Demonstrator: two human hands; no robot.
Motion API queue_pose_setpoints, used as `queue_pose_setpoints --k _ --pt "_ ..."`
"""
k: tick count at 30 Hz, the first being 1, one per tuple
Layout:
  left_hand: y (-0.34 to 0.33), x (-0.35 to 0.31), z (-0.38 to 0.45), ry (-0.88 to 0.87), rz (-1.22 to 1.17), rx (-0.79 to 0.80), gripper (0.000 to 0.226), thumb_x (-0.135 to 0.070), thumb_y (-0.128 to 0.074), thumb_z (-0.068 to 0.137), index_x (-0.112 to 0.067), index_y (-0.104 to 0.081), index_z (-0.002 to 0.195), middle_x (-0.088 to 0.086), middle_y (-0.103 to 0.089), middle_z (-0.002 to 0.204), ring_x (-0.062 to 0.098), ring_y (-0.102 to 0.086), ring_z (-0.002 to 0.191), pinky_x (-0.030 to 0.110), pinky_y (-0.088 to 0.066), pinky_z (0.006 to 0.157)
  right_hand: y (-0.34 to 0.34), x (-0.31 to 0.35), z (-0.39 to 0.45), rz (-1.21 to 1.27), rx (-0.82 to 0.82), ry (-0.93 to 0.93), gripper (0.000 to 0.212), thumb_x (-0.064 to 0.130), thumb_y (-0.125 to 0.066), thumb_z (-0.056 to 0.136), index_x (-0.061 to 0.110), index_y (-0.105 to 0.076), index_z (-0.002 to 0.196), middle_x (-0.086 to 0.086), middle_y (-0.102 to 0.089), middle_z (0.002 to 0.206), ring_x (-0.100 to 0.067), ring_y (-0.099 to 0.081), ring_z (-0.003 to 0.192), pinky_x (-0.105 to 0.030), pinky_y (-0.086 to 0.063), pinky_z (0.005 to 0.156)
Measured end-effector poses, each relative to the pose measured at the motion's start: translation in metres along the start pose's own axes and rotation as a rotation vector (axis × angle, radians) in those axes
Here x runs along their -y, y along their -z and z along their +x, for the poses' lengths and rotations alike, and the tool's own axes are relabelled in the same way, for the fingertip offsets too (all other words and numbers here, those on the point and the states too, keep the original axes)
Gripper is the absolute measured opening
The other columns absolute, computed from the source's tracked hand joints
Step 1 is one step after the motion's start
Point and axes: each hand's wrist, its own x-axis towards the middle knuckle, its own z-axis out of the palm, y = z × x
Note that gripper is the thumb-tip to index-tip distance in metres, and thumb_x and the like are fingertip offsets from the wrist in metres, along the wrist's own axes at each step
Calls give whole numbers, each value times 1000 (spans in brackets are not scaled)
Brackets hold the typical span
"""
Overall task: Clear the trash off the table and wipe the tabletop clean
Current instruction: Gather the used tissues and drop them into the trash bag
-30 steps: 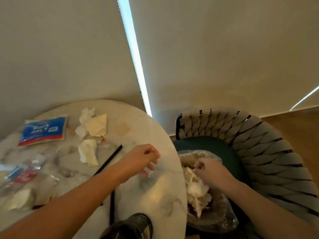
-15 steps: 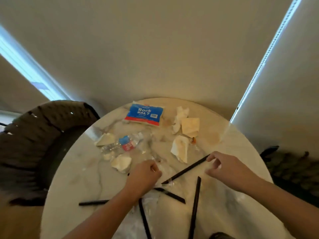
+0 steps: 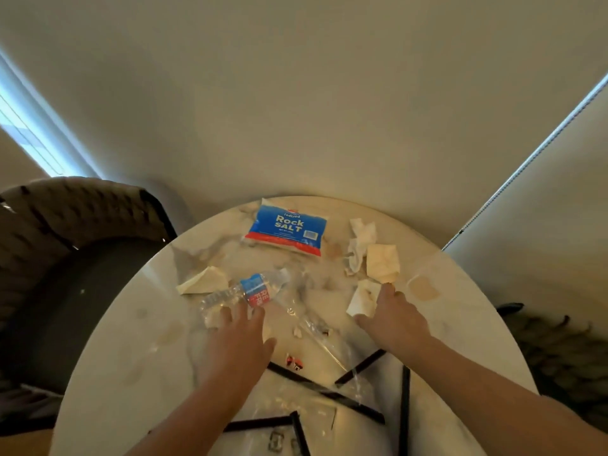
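The round marble table (image 3: pixel 131 340) is littered. My left hand (image 3: pixel 237 337) reaches forward with fingers spread, its tips over a crumpled tissue (image 3: pixel 212 319) and just short of a lying plastic bottle (image 3: pixel 253 289). My right hand (image 3: pixel 393 319) lies flat with its fingers against a stained napkin (image 3: pixel 362 297); nothing is gripped. Farther back are another stained napkin (image 3: pixel 383 263), a white crumpled tissue (image 3: pixel 360 243), a folded napkin (image 3: pixel 205 279) and a blue Rock Salt bag (image 3: pixel 286 230). Several black sticks (image 3: pixel 360 365) and clear plastic wrap (image 3: pixel 316 327) lie near my forearms.
A dark woven chair (image 3: pixel 65 258) stands at the table's left, and part of another chair (image 3: pixel 559 350) shows at the right. Small red bits (image 3: pixel 293 361) and a brown stain (image 3: pixel 424 287) mark the tabletop. Window blinds hang behind.
The view swung from the bag on the right chair back to the table. Both hands moved forward: the left toward the bottle, the right off the black stick onto the stained napkin.
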Motion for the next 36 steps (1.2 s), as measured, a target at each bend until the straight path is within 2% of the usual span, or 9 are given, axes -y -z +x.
queue_pose_setpoints --k 4,7,10,12,15,21,28,32,36 --pt "-10 4 -2 -74 -13 16 49 -54 -43 92 -30 -37 134 1 -33 147 26 -34 132 37 -45 93 -16 15 -1 -50 -118 -16 72 59 -58 83 14 -28 131 -10 -44 131 -33 -50 112 -40 -46 84" --pt "-14 12 -3 -112 -58 31 49 -52 -45 92 -30 -36 134 -2 -33 144 23 -35 129 33 -46 91 -27 21 4 -57 -120 -49 75 58 -59 83 15 -24 135 -13 -38 140 -34 -49 115 -40 -46 86" --pt "-15 17 -4 -170 -105 50 48 -49 -46 93 -30 -33 135 -3 -31 142 21 -34 127 31 -47 90 -35 21 12 -65 -113 -86 68 51 -57 87 15 -25 135 -14 -37 144 -35 -51 117 -42 -48 87" --pt "-19 22 -5 -196 -123 35 47 -48 -49 91 -29 -38 132 -3 -35 138 20 -38 123 30 -48 87 -40 18 15 -51 -129 -67 56 44 -56 90 14 -30 131 -12 -47 135 -33 -56 112 -41 -51 84" --pt "-27 33 -4 -226 -190 -37 42 -45 -64 77 -25 -57 113 -2 -54 119 21 -53 103 32 -52 70 -48 17 16 10 -149 -18 40 36 -55 92 17 -36 121 -5 -59 115 -27 -61 99 -40 -53 76" --pt "-23 42 -5 -321 -172 -84 35 -32 -81 54 -22 -62 81 -4 -58 82 17 -55 69 27 -46 46 -46 23 3 39 -95 39 30 30 -55 92 19 -37 113 -1 -59 95 -21 -60 83 -34 -50 66" --pt "2 14 -13 -332 -267 -148 26 -35 -73 66 -21 -62 85 -4 -57 87 18 -57 80 26 -45 53 -8 -1 -14 45 76 190 20 21 -58 86 19 -42 98 -2 -56 84 -22 -56 80 -36 -44 67" --pt "24 -30 -20 -375 -340 -168 25 -35 -65 75 -19 -61 94 -2 -54 96 20 -53 93 30 -47 64 18 -29 -23 -29 236 242 28 27 -68 84 21 -43 98 2 -52 90 -19 -50 86 -31 -38 67" --pt "45 -89 -35 -445 -359 -130 33 -42 -54 85 -24 -55 113 -6 -49 109 13 -45 102 27 -46 76 37 -75 -41 49 422 191 36 31 -74 82 19 -48 104 -2 -56 101 -18 -55 83 -27 -48 60"
